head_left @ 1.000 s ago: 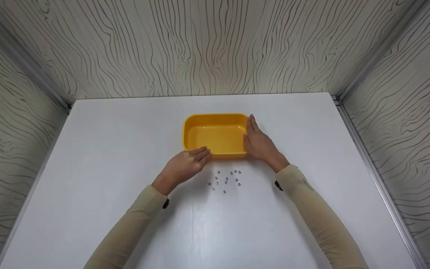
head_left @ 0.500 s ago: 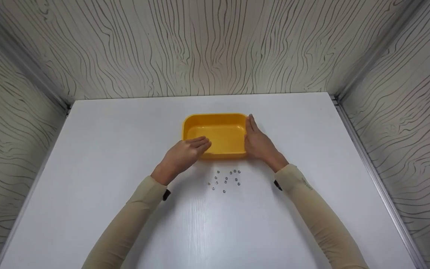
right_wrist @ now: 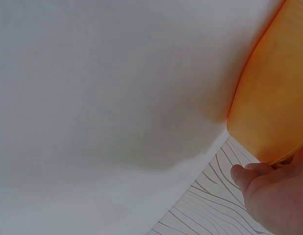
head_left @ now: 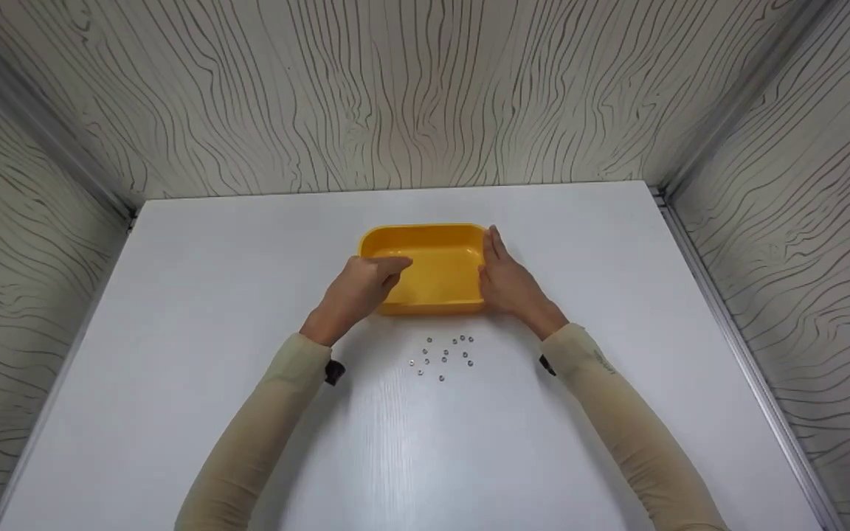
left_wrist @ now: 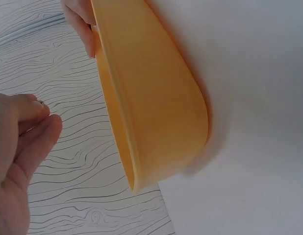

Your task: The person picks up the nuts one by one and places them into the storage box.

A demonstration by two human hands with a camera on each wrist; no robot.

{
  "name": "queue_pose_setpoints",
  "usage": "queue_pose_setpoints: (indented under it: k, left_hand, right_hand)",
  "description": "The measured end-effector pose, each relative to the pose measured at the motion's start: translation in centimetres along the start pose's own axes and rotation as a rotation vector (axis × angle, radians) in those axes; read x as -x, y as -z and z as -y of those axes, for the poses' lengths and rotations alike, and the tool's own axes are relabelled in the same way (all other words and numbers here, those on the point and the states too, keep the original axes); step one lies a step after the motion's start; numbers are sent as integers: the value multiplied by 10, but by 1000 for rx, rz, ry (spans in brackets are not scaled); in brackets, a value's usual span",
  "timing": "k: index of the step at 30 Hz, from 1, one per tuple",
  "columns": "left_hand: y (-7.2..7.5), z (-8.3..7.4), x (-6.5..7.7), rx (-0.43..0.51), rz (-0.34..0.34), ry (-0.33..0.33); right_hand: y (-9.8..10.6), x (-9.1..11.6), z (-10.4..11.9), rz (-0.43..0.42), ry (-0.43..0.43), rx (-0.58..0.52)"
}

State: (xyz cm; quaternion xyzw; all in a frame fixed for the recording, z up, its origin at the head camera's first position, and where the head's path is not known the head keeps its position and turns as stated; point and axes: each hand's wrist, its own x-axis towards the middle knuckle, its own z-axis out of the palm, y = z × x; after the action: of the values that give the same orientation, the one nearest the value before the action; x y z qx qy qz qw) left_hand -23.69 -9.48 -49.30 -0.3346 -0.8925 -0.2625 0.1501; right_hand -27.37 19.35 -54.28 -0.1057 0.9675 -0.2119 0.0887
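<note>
A yellow plastic bin [head_left: 432, 308] stands on the white table. My left hand [head_left: 361, 284] is raised over the bin's left side. In the left wrist view the thumb and index finger of that hand pinch a tiny metal nut [left_wrist: 41, 103], mostly hidden by the fingertips. My right hand [head_left: 511, 286] grips the right end wall of the bin, thumb at the inner rim and fingers along the outside. Several small grey metal nuts [head_left: 446, 352] lie scattered on the table just in front of the bin.
The white table [head_left: 211, 310] runs back to a wood-grain patterned wall [head_left: 410, 96]. Similar panels stand at both sides, with metal rails along the corners and the right table edge.
My left hand has risen from the bin's front rim to over its left part, and its fingers have turned into a visible pinch. My right hand stays on the bin.
</note>
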Motion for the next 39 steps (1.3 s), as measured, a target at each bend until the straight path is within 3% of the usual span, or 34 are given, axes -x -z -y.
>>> queue_pose_setpoints:
  k: [6, 17, 24, 29, 31, 39]
  left_hand:
    - [-8, 8, -8, 121, -30, 114]
    - [-21, 12, -19, 367, 1, 435]
    - [-27, 15, -24, 645, 5, 622]
    - [-30, 20, -27, 927, -49, 775]
    - [-29, 21, -29, 995, -75, 832]
    - [-31, 24, -34, 1048, -71, 947]
  right_hand:
    - [0, 0, 1, 8, -6, -3]
    - [-1, 0, 0, -4, -1, 11]
    - [-1, -1, 0, 4, -10, 5]
    - [-1, -2, 1, 14, -13, -14]
    - [-1, -2, 1, 14, -13, -21]
    - [-2, -1, 0, 14, -28, -35]
